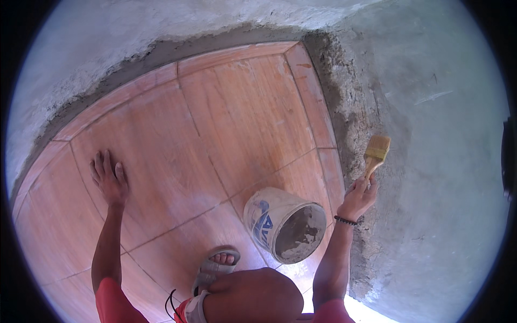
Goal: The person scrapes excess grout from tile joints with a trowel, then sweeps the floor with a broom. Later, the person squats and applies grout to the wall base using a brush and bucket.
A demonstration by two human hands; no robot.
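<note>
My right hand [357, 200] is closed round the wooden handle of a flat paintbrush [377, 149], its pale bristles pointing up and away from me. The brush is in front of the right wall, beside a rough strip of mortar [353, 107]; whether the bristles touch the wall I cannot tell. Over on the left, my left hand [111, 180] lies flat on the tiled floor [156, 145] with its fingers spread. Between my arms, nearer the right one, stands a white bucket [264, 215] with blue marking and grey mortar inside.
Skirting tiles [231, 55] edge the floor along the far wall [177, 19] and the right wall [441, 140]. Grey mortar [215, 40] fills the band above them. My sandalled foot [221, 261] and bent knee [258, 296] are close to the bucket.
</note>
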